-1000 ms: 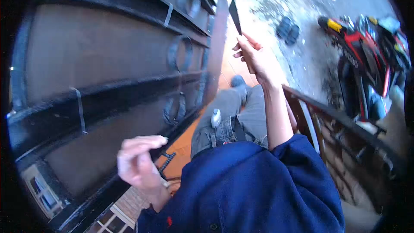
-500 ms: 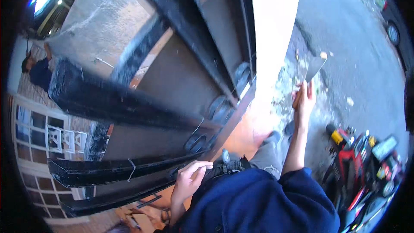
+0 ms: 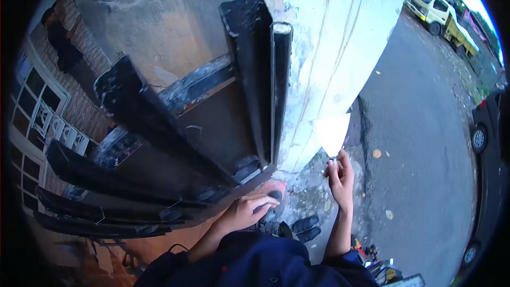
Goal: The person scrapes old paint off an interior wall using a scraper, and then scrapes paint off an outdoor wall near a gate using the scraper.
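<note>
My right hand grips a putty knife by its handle end, its wide blade pointing up and catching bright light. Behind the blade stands a pale wall edge with patchy, peeling paint. My left hand hangs in front of my waist, near the lower end of a black metal gate. Its thumb and fingers are drawn close together, and whether anything small lies between them cannot be made out.
A person stands at the upper left by a brick-patterned wall. White-framed windows are below. On the right, a road holds a dark car and a yellow truck. Black sandals lie near my feet.
The view has swung toward the wall and road. The putty knife now stands in front of the wall edge. My left hand has come nearer the middle. The motorcycle has slipped toward the bottom edge.
</note>
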The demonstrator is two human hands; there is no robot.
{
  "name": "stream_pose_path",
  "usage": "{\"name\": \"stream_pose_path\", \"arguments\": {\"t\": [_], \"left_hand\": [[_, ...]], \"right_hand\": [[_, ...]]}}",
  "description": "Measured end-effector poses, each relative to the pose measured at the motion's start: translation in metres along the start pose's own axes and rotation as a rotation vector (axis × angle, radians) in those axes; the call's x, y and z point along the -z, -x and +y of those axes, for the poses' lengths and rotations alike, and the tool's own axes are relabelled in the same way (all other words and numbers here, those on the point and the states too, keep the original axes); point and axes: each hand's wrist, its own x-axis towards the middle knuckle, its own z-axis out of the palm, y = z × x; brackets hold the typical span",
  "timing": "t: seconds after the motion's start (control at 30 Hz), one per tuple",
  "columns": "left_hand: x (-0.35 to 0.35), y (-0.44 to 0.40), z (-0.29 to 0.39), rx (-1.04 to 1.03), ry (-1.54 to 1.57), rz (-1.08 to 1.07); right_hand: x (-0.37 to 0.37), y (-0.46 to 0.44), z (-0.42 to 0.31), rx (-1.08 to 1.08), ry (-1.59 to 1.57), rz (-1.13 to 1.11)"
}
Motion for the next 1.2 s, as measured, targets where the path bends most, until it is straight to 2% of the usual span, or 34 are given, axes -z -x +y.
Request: {"name": "stream_pose_path", "arguments": {"t": [0.03,0.07,0.13,0.17,0.2,0.23,0.3,0.37,0.5,0.63,0.7,0.83,0.9,0.97,1.07,1.13,1.2], "left_hand": [[0.001,-0.017,0.003,-0.006,0.000,0.018],[-0.030,-0.064,0.015,-0.044,0.005,0.099],[-0.010,-0.091,0.017,-0.145,0.005,0.211],[-0.005,-0.107,0.014,-0.152,0.010,0.225],[-0.006,-0.124,0.012,-0.190,0.010,0.328],[-0.004,-0.141,0.012,-0.226,0.010,0.434],[0.003,-0.165,0.018,-0.223,0.003,0.470],[0.004,-0.188,0.022,-0.283,-0.038,0.596],[-0.010,-0.218,0.018,-0.261,-0.042,0.678],[-0.043,-0.234,0.020,-0.215,-0.029,0.770],[-0.065,-0.241,0.019,-0.185,-0.024,0.793],[-0.107,-0.267,0.010,-0.186,-0.084,0.970],[-0.142,-0.291,0.007,-0.191,-0.103,1.032],[-0.168,-0.305,0.009,-0.163,-0.053,1.047],[-0.197,-0.327,0.013,-0.116,-0.077,1.134],[-0.204,-0.341,0.019,-0.051,-0.134,1.202],[-0.206,-0.348,0.021,-0.027,-0.133,1.262]], "right_hand": [[-0.007,-0.012,-0.021,0.011,-0.080,0.009],[0.030,-0.040,-0.021,-0.016,-0.161,-0.063],[0.012,-0.064,-0.030,-0.004,-0.209,-0.130],[0.008,-0.078,-0.029,0.050,-0.171,-0.154],[0.009,-0.094,-0.028,0.108,-0.135,-0.184],[0.008,-0.105,-0.026,0.091,-0.179,-0.189],[0.011,-0.122,-0.023,0.091,-0.230,-0.248],[0.017,-0.131,-0.013,0.051,-0.310,-0.314],[0.035,-0.137,0.007,-0.065,-0.482,-0.399],[0.056,-0.146,0.011,-0.180,-0.447,-0.544],[0.063,-0.155,0.014,-0.195,-0.386,-0.614],[0.080,-0.167,0.048,-0.184,-0.410,-0.817],[0.101,-0.173,0.077,0.005,-0.373,-0.737],[0.117,-0.175,0.088,0.084,-0.316,-0.706],[0.140,-0.183,0.099,0.068,-0.296,-0.749],[0.146,-0.191,0.106,-0.068,-0.333,-0.685],[0.145,-0.198,0.103,-0.043,-0.328,-0.740]]}}
